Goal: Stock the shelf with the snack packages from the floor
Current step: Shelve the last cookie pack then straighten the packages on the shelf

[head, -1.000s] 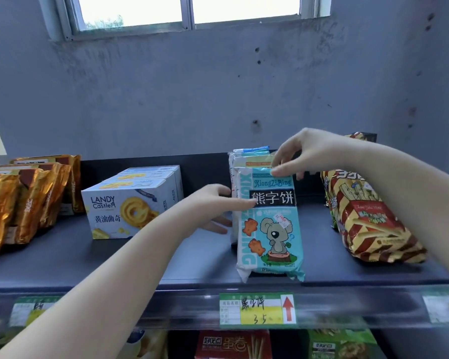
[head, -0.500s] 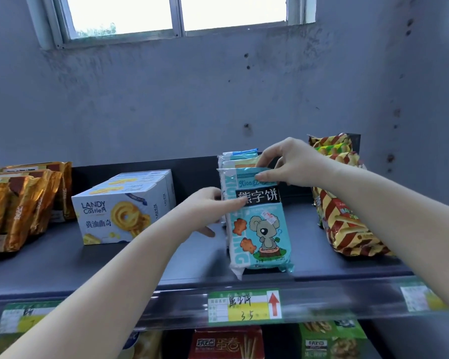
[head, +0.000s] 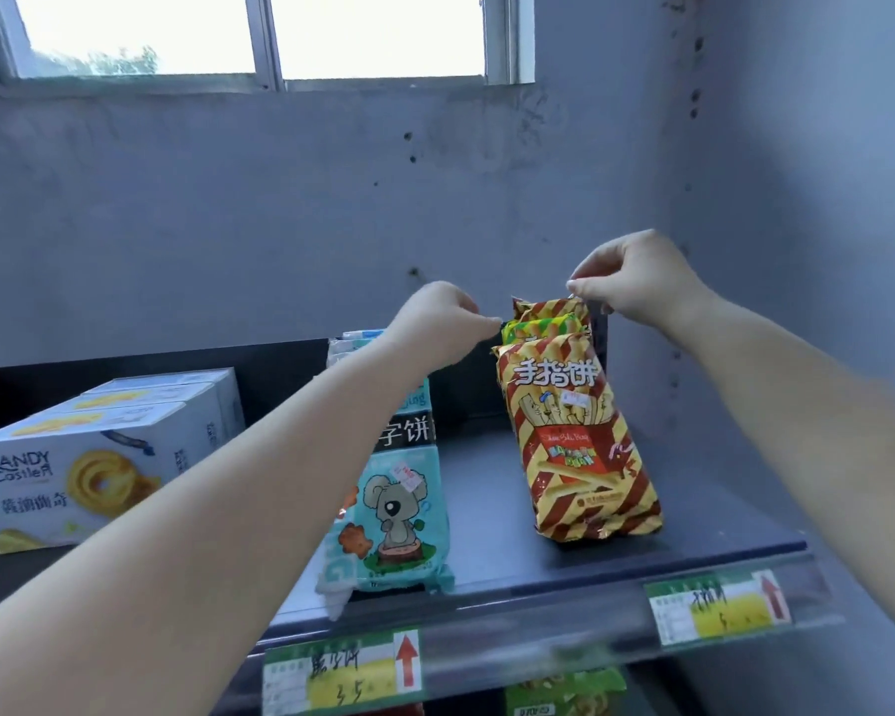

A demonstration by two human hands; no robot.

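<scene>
Your right hand (head: 636,281) pinches the top edge of the rear striped snack bag (head: 551,307), standing in a row on the shelf (head: 693,529) at its right end. Your left hand (head: 437,320) curls at the green bag (head: 538,327) behind the front one; whether it grips is hidden. Your forearm covers much of the koala biscuit pack (head: 401,509).

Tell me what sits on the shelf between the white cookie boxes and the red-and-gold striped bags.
In the head view, the teal koala packs stand between the white cookie boxes and the red-and-gold striped bags, partly hidden by the left forearm; bare shelf flanks them.
</scene>
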